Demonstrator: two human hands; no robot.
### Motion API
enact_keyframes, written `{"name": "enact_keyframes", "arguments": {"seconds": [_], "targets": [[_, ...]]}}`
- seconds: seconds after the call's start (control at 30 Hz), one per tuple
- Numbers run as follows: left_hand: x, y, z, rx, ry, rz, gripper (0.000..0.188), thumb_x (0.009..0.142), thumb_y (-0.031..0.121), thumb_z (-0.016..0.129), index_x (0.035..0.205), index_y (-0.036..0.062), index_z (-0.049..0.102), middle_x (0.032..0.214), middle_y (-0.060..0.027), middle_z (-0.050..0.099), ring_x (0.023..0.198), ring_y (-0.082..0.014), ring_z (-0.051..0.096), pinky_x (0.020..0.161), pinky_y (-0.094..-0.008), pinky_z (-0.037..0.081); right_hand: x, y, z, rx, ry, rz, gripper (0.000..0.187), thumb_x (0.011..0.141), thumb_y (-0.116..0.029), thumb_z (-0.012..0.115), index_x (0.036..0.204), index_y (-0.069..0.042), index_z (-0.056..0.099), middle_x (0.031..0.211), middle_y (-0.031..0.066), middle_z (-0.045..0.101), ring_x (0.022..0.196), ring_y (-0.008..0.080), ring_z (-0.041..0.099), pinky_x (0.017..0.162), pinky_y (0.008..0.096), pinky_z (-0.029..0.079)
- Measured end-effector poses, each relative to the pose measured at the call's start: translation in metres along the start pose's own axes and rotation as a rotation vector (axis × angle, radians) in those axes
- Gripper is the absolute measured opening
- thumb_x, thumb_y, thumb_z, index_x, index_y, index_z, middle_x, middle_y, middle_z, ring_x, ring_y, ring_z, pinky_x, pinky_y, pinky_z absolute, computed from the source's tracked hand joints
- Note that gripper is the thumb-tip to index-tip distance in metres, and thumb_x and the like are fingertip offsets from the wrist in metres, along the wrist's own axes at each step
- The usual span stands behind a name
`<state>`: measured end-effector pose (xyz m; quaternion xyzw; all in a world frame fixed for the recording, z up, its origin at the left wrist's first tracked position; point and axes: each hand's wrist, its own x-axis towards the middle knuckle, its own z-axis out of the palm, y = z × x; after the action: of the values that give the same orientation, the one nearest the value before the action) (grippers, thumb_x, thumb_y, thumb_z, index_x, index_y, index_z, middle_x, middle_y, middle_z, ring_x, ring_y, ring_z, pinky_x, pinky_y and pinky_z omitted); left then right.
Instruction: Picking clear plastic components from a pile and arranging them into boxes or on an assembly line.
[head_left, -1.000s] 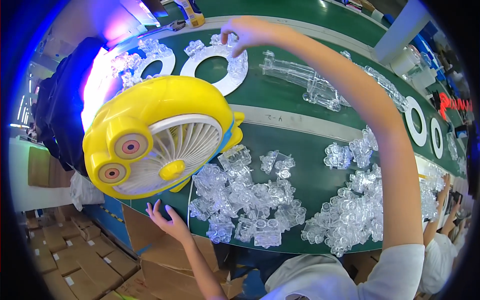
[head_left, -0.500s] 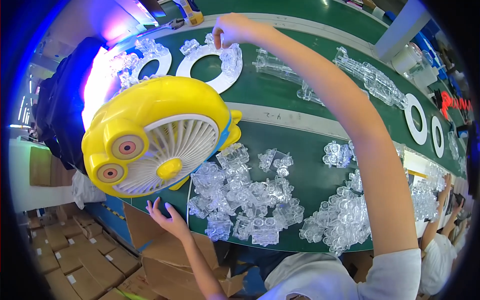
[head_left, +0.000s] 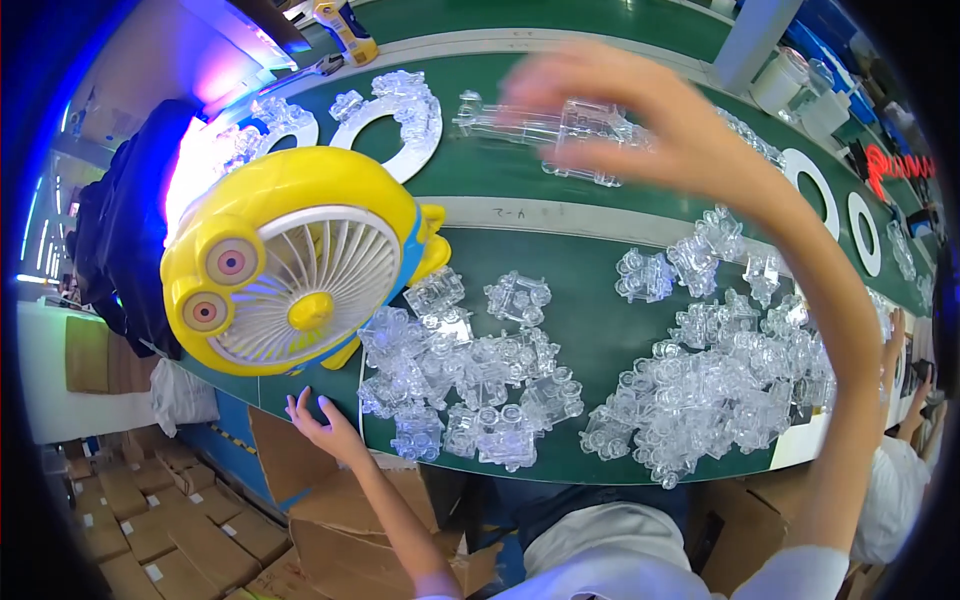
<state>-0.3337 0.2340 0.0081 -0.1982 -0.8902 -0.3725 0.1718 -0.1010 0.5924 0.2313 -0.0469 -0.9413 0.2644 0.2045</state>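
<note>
My right hand (head_left: 620, 125), blurred by motion, is over the far lane of the green table. Its thumb and fingers are apart and nothing shows between them. Just beneath lie clear plastic car-shaped pieces in a row (head_left: 590, 125). To its left, more clear pieces (head_left: 405, 90) sit on a white ring (head_left: 425, 145). My left hand (head_left: 330, 432) is at the near table edge, below the yellow fan, with fingers loosely spread and holding nothing. Near it is a pile of clear plastic pieces (head_left: 480, 370); a bigger pile (head_left: 710, 400) lies on the right, partly behind my right forearm.
A yellow cartoon-shaped fan (head_left: 310, 312) stands on the left of the table. A second white ring (head_left: 300, 135) with clear pieces lies behind it. A yellow bottle (head_left: 345, 35) and pliers (head_left: 325, 66) are at the back. Cardboard boxes (head_left: 180, 510) fill the lower left.
My right hand has moved right, away from the clear pieces on the white ring, and its fingers have spread. My left hand stays near the table edge. The whole view has shifted slightly.
</note>
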Motion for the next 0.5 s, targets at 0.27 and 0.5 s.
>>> {"name": "enact_keyframes", "arguments": {"seconds": [0.27,0.5], "targets": [[-0.001,-0.008,0.002,0.015,0.001,0.032,0.023,0.08,0.009,0.05,0.102,0.0019,0.055,0.119,-0.0169,0.045,0.115,-0.0277,0.039,0.097,-0.0366,0.027,-0.374,-0.143,-0.058,0.216,0.475,1.002,0.042,0.068,-0.037,0.064,0.09,-0.004,0.048,0.094,0.0113,0.042,0.066,0.0144,0.045,0.055,0.0228,0.036],[0.005,-0.022,-0.003,0.041,0.001,0.067,0.023,0.081,0.009,0.048,0.101,-0.0004,0.055,0.11,-0.0146,0.052,0.108,-0.0246,0.044,0.095,-0.0336,0.029,-0.499,-0.239,0.011,0.323,1.088,1.494,0.017,0.086,-0.019,0.05,0.095,-0.005,0.055,0.086,0.0087,0.056,0.065,0.0145,0.05,0.051,0.0221,0.039]]}}
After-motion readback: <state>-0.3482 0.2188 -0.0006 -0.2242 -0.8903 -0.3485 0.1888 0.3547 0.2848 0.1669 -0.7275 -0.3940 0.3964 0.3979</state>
